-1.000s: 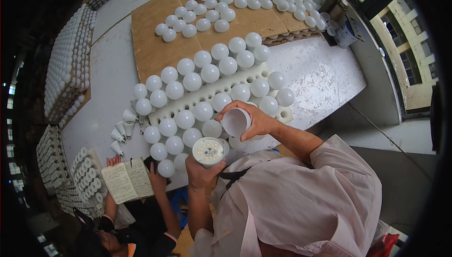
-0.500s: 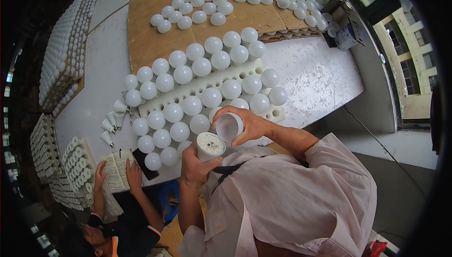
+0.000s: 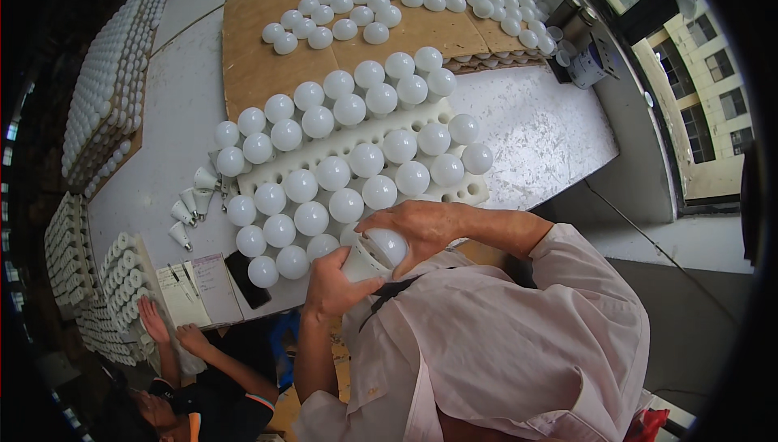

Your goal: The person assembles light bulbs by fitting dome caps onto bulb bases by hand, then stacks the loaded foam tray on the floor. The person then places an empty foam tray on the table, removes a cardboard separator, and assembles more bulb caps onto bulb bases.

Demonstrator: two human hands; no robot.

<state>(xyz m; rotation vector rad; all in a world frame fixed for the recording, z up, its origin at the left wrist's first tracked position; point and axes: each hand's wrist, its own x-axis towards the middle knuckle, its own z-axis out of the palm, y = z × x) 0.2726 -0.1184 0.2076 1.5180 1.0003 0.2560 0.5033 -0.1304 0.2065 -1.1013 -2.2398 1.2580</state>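
Close to my body at the table's front edge, my left hand (image 3: 331,286) is closed round a white bulb base (image 3: 361,265), tilted to the right. My right hand (image 3: 425,227) grips a white dome cover (image 3: 387,246), its fingers over the top. The cover is against the base's open end, with a slanted gap still showing along the rim. Just beyond my hands, white foam racks (image 3: 348,150) carry rows of round white bulbs (image 3: 332,173), some sockets bare.
Brown cardboard (image 3: 267,77) at the back bears many dome covers (image 3: 376,33). Bulb bases (image 3: 188,203) lie left of the racks, near a phone (image 3: 247,280) and notebook (image 3: 194,286). A co-worker's hands (image 3: 152,320) are at lower left. Metal flasks (image 3: 571,17) stand at far right.
My right hand has brought the dome cover onto the base, hiding the circuit board that showed before. The co-worker's hands have left the notebook, whose page has turned.
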